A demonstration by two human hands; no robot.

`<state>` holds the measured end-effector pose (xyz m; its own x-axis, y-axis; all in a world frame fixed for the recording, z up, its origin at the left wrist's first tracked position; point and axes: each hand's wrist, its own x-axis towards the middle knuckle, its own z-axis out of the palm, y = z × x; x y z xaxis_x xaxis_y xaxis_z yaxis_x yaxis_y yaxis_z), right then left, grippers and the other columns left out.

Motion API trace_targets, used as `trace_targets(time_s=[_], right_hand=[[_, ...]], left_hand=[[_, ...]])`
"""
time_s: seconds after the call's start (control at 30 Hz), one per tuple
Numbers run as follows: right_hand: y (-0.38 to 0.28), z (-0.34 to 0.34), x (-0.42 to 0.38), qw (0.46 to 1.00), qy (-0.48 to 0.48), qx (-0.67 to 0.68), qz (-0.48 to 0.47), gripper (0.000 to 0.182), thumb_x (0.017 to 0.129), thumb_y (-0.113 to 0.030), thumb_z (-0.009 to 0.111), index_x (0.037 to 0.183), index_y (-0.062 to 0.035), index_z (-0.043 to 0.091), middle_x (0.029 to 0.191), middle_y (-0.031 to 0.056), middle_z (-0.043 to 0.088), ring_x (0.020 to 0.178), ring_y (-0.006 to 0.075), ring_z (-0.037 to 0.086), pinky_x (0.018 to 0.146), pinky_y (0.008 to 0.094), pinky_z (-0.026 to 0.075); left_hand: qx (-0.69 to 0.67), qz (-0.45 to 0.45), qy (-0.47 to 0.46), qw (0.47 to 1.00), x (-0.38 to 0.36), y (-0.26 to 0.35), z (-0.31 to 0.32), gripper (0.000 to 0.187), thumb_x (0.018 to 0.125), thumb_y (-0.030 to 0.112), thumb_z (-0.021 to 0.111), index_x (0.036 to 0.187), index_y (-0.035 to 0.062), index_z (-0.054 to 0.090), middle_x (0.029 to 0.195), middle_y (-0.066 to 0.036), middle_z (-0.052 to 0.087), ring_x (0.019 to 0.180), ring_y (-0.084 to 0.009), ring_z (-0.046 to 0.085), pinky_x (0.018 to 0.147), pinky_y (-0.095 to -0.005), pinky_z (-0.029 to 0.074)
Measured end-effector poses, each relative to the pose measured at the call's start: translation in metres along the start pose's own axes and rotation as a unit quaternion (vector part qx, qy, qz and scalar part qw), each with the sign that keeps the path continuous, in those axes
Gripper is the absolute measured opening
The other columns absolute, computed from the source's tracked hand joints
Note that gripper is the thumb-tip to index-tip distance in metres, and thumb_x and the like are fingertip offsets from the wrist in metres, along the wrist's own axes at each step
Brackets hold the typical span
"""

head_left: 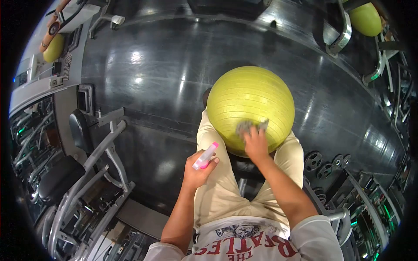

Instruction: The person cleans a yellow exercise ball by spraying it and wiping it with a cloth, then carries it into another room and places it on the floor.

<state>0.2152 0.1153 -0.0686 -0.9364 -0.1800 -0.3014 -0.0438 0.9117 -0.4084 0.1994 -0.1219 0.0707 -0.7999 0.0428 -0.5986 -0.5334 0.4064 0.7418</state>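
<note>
A large yellow-green exercise ball point(252, 93) rests between my knees. My right hand point(256, 143) presses a grey cloth point(244, 128) against the ball's near side, and parts of the cloth stick out around the fingers. Over my left thigh, my left hand point(200, 169) is wrapped round a small clear spray bottle point(204, 157) with pink parts. The bottle is tilted, its pink top pointing up and to the right, apart from the ball.
A weight machine with black pads point(61, 178) and grey metal tubing stands at left. Weight plates point(313, 161) and a rack are at lower right. Another yellow-green ball point(365, 19) sits by metal frames at upper right. The floor point(143, 65) is dark and shiny.
</note>
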Motion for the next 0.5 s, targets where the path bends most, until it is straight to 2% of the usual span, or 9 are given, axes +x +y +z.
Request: trace_targets(time_s=[0.07, 0.2, 0.27, 0.3, 0.37, 0.43, 0.5], right_hand=[[0.004, 0.016, -0.045, 0.998, -0.061, -0.002, -0.021, 0.036, 0.089, -0.013, 0.066, 0.124, -0.0204, 0.071, 0.121, 0.0171, 0.057, 0.107, 0.0437, 0.055, 0.091, 0.0499, 0.053], [-0.002, 0.001, -0.056, 0.989, -0.136, 0.054, -0.020, 0.037, 0.090, -0.013, 0.065, 0.126, -0.0202, 0.068, 0.116, 0.0142, 0.055, 0.105, 0.0409, 0.057, 0.084, 0.0505, 0.054], [-0.001, -0.031, -0.028, 0.987, -0.098, 0.120, -0.040, 0.031, 0.088, -0.013, 0.067, 0.119, -0.0180, 0.069, 0.113, 0.0162, 0.055, 0.099, 0.0395, 0.059, 0.081, 0.0496, 0.054], [0.001, -0.051, -0.004, 0.991, -0.017, 0.124, -0.050, 0.029, 0.086, -0.012, 0.069, 0.115, -0.0161, 0.069, 0.109, 0.0179, 0.055, 0.095, 0.0397, 0.060, 0.081, 0.0485, 0.054], [0.011, -0.083, 0.056, 0.981, 0.106, 0.162, -0.005, 0.029, 0.091, -0.015, 0.067, 0.120, -0.0182, 0.067, 0.106, 0.0178, 0.055, 0.097, 0.0403, 0.059, 0.082, 0.0494, 0.053], [0.024, -0.111, 0.118, 0.971, 0.158, 0.173, 0.056, 0.028, 0.096, -0.019, 0.066, 0.124, -0.0191, 0.067, 0.110, 0.0183, 0.057, 0.099, 0.0406, 0.058, 0.084, 0.0511, 0.052], [0.046, -0.105, 0.167, 0.972, 0.182, 0.122, 0.087, 0.026, 0.100, -0.020, 0.061, 0.126, -0.0189, 0.066, 0.118, 0.0187, 0.058, 0.104, 0.0398, 0.058, 0.088, 0.0512, 0.052]], left_hand=[[0.008, 0.003, -0.009, 1.000, 0.005, 0.010, 0.002, 0.025, 0.084, 0.016, 0.083, 0.102, 0.0004, 0.073, 0.076, -0.004, 0.067, 0.070, -0.0103, 0.063, 0.068, -0.0287, 0.051], [0.035, 0.031, -0.021, 0.999, 0.003, 0.011, 0.006, 0.024, 0.084, 0.016, 0.082, 0.100, 0.0010, 0.073, 0.076, -0.004, 0.067, 0.069, -0.0102, 0.060, 0.067, -0.0281, 0.050], [0.032, 0.038, -0.016, 0.999, 0.001, 0.007, 0.007, 0.023, 0.084, 0.016, 0.082, 0.100, 0.0012, 0.073, 0.075, -0.003, 0.067, 0.068, -0.0098, 0.060, 0.067, -0.0277, 0.050], [0.020, 0.030, -0.010, 0.999, 0.000, 0.006, 0.006, 0.023, 0.084, 0.015, 0.082, 0.100, 0.0013, 0.073, 0.075, -0.003, 0.067, 0.068, -0.0093, 0.059, 0.067, -0.0275, 0.050], [-0.007, 0.004, -0.003, 1.000, -0.002, 0.005, 0.007, 0.023, 0.084, 0.015, 0.082, 0.101, 0.0013, 0.073, 0.074, -0.002, 0.066, 0.067, -0.0083, 0.059, 0.067, -0.0270, 0.049], [-0.038, -0.031, 0.008, 0.999, 0.000, 0.003, 0.005, 0.024, 0.085, 0.014, 0.081, 0.102, 0.0012, 0.073, 0.073, 0.000, 0.066, 0.067, -0.0072, 0.058, 0.067, -0.0266, 0.049], [-0.025, -0.046, 0.018, 0.998, 0.001, -0.003, 0.001, 0.025, 0.085, 0.013, 0.081, 0.105, 0.0001, 0.072, 0.072, 0.000, 0.065, 0.066, -0.0061, 0.058, 0.066, -0.0259, 0.048]])
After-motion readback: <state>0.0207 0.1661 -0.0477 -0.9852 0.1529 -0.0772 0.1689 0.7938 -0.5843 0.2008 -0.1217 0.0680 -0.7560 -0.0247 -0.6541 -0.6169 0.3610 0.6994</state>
